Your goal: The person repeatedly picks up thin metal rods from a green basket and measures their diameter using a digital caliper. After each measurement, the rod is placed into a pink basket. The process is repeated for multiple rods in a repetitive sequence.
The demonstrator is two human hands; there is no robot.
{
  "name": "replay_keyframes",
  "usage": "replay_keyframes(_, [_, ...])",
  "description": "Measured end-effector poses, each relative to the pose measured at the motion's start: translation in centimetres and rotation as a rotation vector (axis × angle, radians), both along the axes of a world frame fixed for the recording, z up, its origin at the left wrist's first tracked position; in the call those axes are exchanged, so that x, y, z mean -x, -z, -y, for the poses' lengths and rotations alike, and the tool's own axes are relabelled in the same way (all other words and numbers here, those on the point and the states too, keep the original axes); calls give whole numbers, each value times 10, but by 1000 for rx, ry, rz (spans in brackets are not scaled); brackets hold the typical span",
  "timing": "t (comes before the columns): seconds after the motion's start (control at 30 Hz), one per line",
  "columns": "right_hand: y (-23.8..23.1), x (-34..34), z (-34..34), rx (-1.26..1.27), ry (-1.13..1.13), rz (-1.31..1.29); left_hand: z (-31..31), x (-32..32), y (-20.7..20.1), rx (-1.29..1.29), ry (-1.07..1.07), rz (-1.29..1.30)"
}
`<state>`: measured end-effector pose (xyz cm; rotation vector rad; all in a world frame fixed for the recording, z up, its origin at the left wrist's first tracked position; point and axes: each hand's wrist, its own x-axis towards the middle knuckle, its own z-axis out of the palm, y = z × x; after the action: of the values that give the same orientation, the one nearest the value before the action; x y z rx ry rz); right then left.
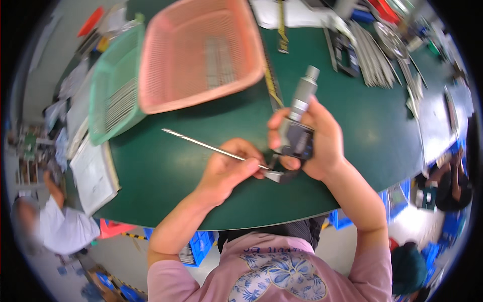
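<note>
Right now the right hand is wrapped around a digital micrometer, thumb near its barrel, so the jaws stand at the near end. Just left of it, the left hand pinches a thin metal rod and feeds its near tip into those jaws, the long end slanting far-left over the green table. Farther off sit a pink basket and, to its left, a green basket, both holding similar rods.

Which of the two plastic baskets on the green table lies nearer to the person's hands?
The pink basket. It sits just beyond the left hand and right hand, while the green basket lies farther off to the left.
</note>
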<state>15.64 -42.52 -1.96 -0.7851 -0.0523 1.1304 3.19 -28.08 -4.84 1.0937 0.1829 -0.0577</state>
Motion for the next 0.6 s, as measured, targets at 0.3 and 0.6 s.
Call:
replay_keyframes(0.3, [0, 0, 1, 19, 134, 34, -98, 21, -51, -390, -620, 147])
replay_keyframes(0.6, [0, 2, -3, 11, 118, 38, -289, 63, -60, -1748, -356, -260])
